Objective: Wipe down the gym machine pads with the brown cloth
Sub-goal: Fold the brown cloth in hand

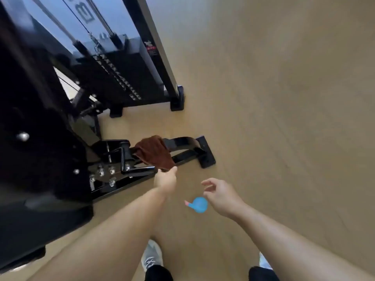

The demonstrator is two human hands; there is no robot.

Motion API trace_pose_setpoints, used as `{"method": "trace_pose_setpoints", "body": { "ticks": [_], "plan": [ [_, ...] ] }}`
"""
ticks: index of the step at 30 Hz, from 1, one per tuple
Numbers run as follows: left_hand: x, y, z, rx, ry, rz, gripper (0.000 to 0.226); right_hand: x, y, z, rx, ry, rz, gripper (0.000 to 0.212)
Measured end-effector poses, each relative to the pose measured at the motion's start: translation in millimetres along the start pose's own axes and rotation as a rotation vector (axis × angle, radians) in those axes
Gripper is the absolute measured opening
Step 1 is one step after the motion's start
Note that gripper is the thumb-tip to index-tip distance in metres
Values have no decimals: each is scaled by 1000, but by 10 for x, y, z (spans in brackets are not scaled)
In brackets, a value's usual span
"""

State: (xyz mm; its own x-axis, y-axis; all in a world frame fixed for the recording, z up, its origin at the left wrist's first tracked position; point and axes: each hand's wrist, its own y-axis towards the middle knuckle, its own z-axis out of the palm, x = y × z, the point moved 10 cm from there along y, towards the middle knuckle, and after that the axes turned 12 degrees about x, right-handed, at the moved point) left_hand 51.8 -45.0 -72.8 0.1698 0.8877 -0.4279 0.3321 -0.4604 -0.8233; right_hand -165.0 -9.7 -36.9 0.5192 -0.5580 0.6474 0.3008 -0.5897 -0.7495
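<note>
A smooth, pale tan wood-look floor point(263, 98) fills most of the view, bare and evenly lit, stretching away to the right and upward. On the left stands a large black steel gym machine point(40, 138), its glossy frame bolted with silver hex bolts near the base. Behind it rises a black weight stack point(121, 78) with steel guide rods and a thin cable, carried on rubber-capped feet that rest on the floor. A low black base bar point(182, 141) of the machine runs out to the right and ends in a flat rectangular foot plate point(207, 153).

The brown terry cloth point(154, 153) is draped over that base bar, hanging down toward the person. The left hand point(165, 179) is pinched shut on the cloth's lower corner. The right hand point(219, 193) hovers above the floor just right of it, fingers loosely curled and apart, gripping nothing. Beneath the right hand, on the floor, lies a small round blue object with a pink tip point(199, 204); what it is cannot be told. At the bottom edge, grey lace-up sneakers point(152, 258) and dark trouser hems show.
</note>
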Motion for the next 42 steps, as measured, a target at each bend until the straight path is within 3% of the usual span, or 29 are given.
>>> {"method": "trace_pose_setpoints", "body": {
  "ticks": [6, 11, 13, 18, 21, 25, 29, 33, 35, 37, 39, 42],
  "plan": [
    [87, 995, -354, -228, -281, 14, 86, -573, 743, 350, 82, 58, 3, 31],
    [-45, 1050, -535, -218, -199, 98, 53, -858, 882, 620, 89, 118, 36, 24],
    [-195, 754, -417, -228, -144, 176, 41, -849, 815, 575, 43, 123, 32, 27],
    [-529, -274, 160, 5, -44, 381, 29, -426, 272, -144, -197, 202, -53, 34],
    [-814, -1020, 400, 138, 7, 452, 22, 14, -279, -639, -232, 289, -130, 38],
    [-1289, -2259, 733, 316, 33, 541, 29, 448, -1179, -1219, -251, 284, -207, 47],
    [-1760, -3443, 921, 463, 192, 658, 33, 851, -2148, -1736, -170, 124, -231, 69],
    [-2107, -4291, 917, 505, 187, 726, 16, 1269, -2935, -2048, 41, -13, -263, 88],
    [-2229, -4632, 931, 543, 199, 750, 20, 1455, -3259, -2113, 128, -15, -278, 84],
    [-2333, -4875, 952, 591, 237, 763, 21, 1613, -3492, -2189, 147, 9, -299, 65],
    [-2387, -5021, 926, 617, 257, 757, 19, 1699, -3653, -2267, 102, -11, -316, 37],
    [-2439, -5033, 766, 604, 215, 745, 18, 1753, -3783, -2358, -22, 34, -374, 23]
  ]
}}
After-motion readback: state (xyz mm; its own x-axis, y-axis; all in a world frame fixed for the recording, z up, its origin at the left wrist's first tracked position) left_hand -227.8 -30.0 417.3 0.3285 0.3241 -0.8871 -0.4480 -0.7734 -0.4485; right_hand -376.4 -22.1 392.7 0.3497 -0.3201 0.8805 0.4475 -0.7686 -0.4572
